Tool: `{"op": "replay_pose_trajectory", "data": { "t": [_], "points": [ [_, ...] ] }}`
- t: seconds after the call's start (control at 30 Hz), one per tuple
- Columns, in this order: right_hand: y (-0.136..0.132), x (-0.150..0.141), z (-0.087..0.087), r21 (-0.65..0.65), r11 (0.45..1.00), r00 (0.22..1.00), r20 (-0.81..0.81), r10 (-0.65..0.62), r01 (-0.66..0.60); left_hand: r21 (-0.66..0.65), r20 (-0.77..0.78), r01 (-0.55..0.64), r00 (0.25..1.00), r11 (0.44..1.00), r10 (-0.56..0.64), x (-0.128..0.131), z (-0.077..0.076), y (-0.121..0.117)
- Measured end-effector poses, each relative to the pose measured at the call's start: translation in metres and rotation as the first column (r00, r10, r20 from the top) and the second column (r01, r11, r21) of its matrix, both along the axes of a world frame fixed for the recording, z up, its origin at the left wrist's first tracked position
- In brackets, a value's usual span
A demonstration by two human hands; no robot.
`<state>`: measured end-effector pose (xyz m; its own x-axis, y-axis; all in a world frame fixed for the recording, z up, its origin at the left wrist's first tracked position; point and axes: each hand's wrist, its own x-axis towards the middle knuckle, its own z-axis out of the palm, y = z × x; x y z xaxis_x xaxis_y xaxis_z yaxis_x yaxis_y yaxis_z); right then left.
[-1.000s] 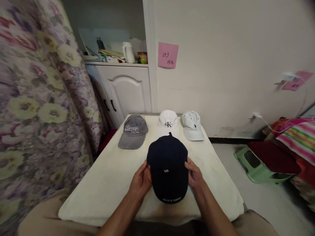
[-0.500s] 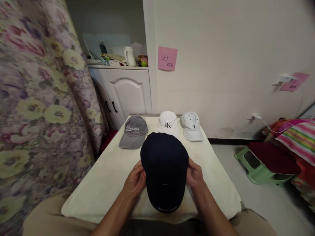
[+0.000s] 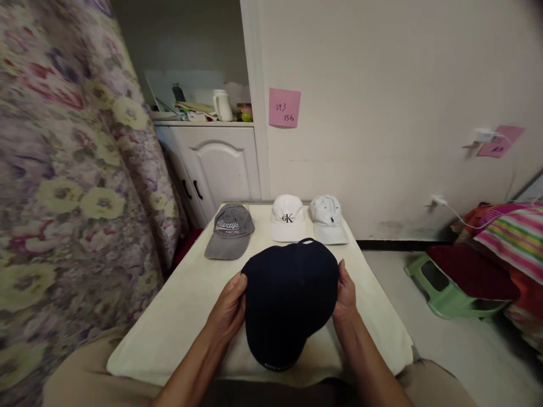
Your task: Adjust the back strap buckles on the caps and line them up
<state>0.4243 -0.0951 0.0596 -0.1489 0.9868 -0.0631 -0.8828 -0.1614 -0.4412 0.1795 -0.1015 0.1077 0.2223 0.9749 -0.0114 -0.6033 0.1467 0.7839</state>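
Observation:
Both of my hands hold a dark navy baseball cap (image 3: 288, 294) above the near half of the table, its brim towards me and pale lettering along the brim's edge. My left hand (image 3: 231, 302) grips its left side with the thumb on the outside. On the opposite side my right hand (image 3: 344, 294) grips the cap, its fingers partly hidden behind it. Farther back on the table sit a grey cap (image 3: 231, 230) with "Always" lettering, a white cap (image 3: 288, 219) marked CK, and a pale blue cap (image 3: 329, 219) with a small dark emblem.
A cream cloth covers the table (image 3: 178, 322). A floral curtain (image 3: 76, 198) hangs at left, and a white cabinet (image 3: 223, 164) stands behind. To the right are a green stool (image 3: 441, 288) with a dark red top and a striped cloth (image 3: 513, 232).
The navy cap has turned in my hands: its brim now points down and slightly left, and a strap loop shows at its back. My right hand has shifted right with it.

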Motion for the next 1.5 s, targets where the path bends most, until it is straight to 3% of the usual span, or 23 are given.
{"op": "replay_pose_trajectory", "data": {
  "t": [0.2, 0.33, 0.47, 0.57, 0.73, 0.83, 1.03, 1.27, 1.5],
  "points": [
    [-0.01, 0.0, 0.018, 0.028, 0.999, 0.996, 0.076, -0.044, 0.042, 0.062, -0.061, -0.058, 0.996, 0.996, 0.062, -0.002, 0.014, -0.007],
    [-0.017, -0.001, 0.024, 0.1, 0.973, 0.97, 0.11, -0.217, 0.206, 0.116, -0.096, -0.037, 0.994, 0.993, 0.048, -0.004, 0.023, -0.011],
    [-0.021, 0.006, 0.027, 0.255, 0.915, 0.92, 0.159, -0.357, 0.311, 0.162, -0.134, 0.022, 0.991, 0.987, 0.0, -0.006, 0.029, -0.011],
    [-0.024, 0.017, 0.031, 0.351, 0.911, 0.91, 0.264, -0.318, 0.217, 0.196, -0.154, 0.08, 0.987, 0.977, -0.049, -0.01, 0.03, -0.01],
    [-0.027, 0.033, 0.038, 0.427, 0.899, 0.881, 0.455, -0.127, -0.091, 0.194, -0.208, 0.191, 0.967, 0.962, -0.15, -0.016, 0.028, -0.01],
    [-0.027, 0.04, 0.04, 0.435, 0.885, 0.845, 0.524, -0.103, -0.162, 0.185, -0.219, 0.203, 0.962, 0.962, -0.161, -0.016, 0.028, -0.012],
    [-0.028, 0.041, 0.04, 0.442, 0.869, 0.817, 0.571, -0.08, -0.223, 0.172, -0.242, 0.219, 0.954, 0.96, -0.175, -0.015, 0.032, -0.015],
    [-0.03, 0.035, 0.047, 0.404, 0.902, 0.854, 0.513, -0.087, -0.151, 0.145, -0.175, 0.138, 0.978, 0.98, -0.112, -0.013, 0.028, -0.014],
    [-0.029, 0.038, 0.036, 0.389, 0.893, 0.871, 0.491, 0.006, -0.226, 0.136, -0.189, 0.168, 0.972, 0.976, -0.141, -0.015, 0.032, -0.016]
  ]
}}
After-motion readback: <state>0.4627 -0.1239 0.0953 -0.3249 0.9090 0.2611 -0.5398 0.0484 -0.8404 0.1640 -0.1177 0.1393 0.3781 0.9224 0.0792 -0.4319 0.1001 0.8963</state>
